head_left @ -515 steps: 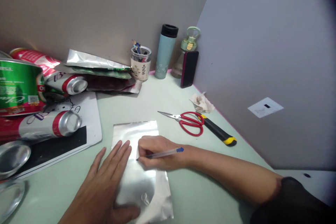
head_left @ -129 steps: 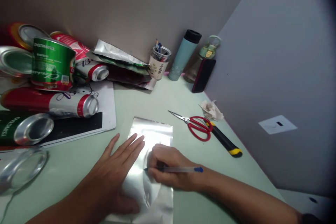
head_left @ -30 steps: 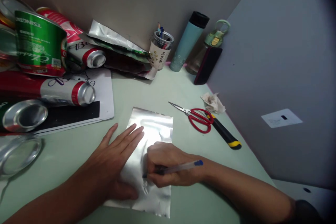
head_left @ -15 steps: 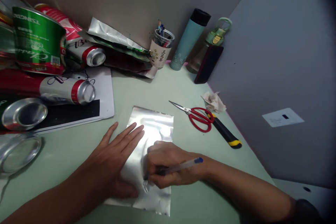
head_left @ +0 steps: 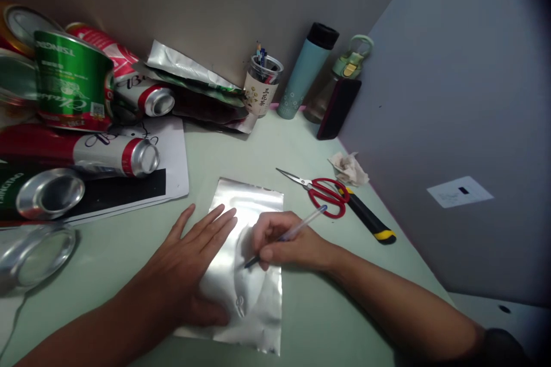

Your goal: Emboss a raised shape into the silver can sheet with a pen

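A thin silver metal sheet [head_left: 258, 327] lies flat on the desk, with curved lines pressed into its surface. My left hand [head_left: 193, 258] rests on the sheet's left side, palm down and fingers spread. In my right hand [head_left: 284, 241] is a ballpoint pen [head_left: 303, 222] with a clear barrel and a blue end. The pen's tip points down and left at the middle of the sheet; whether it touches the metal I cannot tell.
Red-handled scissors [head_left: 322, 189] and a black-and-yellow utility knife [head_left: 370, 218] lie to the right. Cut drink cans [head_left: 73, 80] crowd the left over papers [head_left: 176, 166]. Behind stand a pen cup [head_left: 260, 89], a blue flask [head_left: 305, 71] and a phone [head_left: 340, 109].
My right hand has lifted up the sheet with the pen, away from the small loop mark near the bottom. My left hand stays in place on the sheet.
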Tool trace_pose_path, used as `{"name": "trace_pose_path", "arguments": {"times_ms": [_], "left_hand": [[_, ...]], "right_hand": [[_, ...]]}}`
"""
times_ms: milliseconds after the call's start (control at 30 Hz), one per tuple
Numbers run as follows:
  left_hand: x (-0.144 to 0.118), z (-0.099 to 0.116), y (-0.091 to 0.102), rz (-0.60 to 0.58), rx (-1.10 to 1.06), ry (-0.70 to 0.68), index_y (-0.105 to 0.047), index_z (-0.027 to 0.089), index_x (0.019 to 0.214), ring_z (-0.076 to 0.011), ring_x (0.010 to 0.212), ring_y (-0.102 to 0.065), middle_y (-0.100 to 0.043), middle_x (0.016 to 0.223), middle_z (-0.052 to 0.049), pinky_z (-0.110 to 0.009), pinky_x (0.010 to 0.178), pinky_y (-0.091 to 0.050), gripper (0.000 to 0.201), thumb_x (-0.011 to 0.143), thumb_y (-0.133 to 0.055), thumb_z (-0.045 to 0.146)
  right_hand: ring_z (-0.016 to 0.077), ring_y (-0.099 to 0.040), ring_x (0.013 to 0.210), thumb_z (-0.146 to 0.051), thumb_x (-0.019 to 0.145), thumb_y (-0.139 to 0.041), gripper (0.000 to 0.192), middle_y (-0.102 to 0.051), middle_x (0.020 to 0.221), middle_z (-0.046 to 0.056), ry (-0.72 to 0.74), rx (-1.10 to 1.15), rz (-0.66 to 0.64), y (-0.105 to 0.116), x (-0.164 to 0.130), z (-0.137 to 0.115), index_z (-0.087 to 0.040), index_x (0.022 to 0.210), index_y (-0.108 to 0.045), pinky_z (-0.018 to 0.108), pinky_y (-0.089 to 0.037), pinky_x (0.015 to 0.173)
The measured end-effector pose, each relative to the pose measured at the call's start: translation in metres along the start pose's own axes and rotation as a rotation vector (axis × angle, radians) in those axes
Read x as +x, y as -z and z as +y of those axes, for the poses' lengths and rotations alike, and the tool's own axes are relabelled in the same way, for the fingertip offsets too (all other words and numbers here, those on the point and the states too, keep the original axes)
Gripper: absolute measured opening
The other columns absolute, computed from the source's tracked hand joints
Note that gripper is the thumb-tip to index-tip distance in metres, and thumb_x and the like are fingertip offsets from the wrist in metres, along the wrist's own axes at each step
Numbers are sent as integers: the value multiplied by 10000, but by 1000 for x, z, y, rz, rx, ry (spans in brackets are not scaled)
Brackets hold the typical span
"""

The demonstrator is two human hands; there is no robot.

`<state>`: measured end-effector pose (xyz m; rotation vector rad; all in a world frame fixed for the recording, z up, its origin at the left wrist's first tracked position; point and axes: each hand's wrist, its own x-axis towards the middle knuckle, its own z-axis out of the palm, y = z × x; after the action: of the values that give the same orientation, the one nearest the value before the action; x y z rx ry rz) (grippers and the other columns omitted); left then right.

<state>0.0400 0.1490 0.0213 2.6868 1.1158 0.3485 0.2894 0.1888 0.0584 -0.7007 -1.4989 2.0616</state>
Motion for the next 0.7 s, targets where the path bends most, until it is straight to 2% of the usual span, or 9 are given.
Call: {"name": "trace_pose_path", "arguments": {"times_ms": [100,200,267,333,467,567,700], "left_hand": [[-1,0,0,-22,30,24,-107,177,1570,-241,1513,-237,-353,1603,-125,-432,1219,70,1199,642,-770,547],[-2,0,-3,-41,41,33,-102,178,1579,-262,1514,-233,-328,1613,-127,-454,1217,86,1266,607,-793,602],[-2,1,-3,-83,50,59,-155,163,1578,-305,1513,-226,-285,1622,-149,-518,1215,86,1277,583,-798,642],[0,4,0,-144,60,133,-213,123,1568,-350,1507,-228,-243,1622,-176,-600,1207,40,1247,592,-787,645],[8,18,16,-306,112,313,-239,91,1558,-363,1516,-176,-144,1623,-163,-667,1194,-30,1132,682,-726,616],[13,27,27,-326,163,366,-287,60,1537,-388,1503,-204,-156,1604,-185,-701,1178,-22,1082,707,-703,616],[18,32,32,-291,227,394,-360,39,1506,-417,1467,-297,-232,1578,-230,-716,1167,-4,1061,696,-723,622]], "right_hand": [[106,-588,525,-471,880,-721,354,-663,630,-4,61,93,59,6,1,2,-147,1010,-661,207,-435,512],[85,-478,383,-526,955,-595,405,-588,488,-44,100,10,156,7,-2,-6,-134,1016,-675,195,-374,427],[85,-442,365,-520,973,-554,408,-560,460,-51,104,-101,265,4,-6,-16,-131,983,-677,202,-364,422],[96,-470,416,-482,981,-539,364,-570,494,-40,82,-246,370,1,-12,-26,-143,928,-659,210,-375,454],[113,-509,581,-372,954,-589,204,-604,660,-32,31,-674,488,-10,-27,-37,-186,871,-574,223,-386,565],[130,-502,637,-381,914,-654,210,-601,730,-39,-67,-913,484,-22,-41,-37,-211,918,-531,234,-355,599],[163,-519,684,-363,857,-720,287,-640,828,-4,-214,-1130,392,-43,-60,-30,-221,985,-506,254,-307,627]]}}
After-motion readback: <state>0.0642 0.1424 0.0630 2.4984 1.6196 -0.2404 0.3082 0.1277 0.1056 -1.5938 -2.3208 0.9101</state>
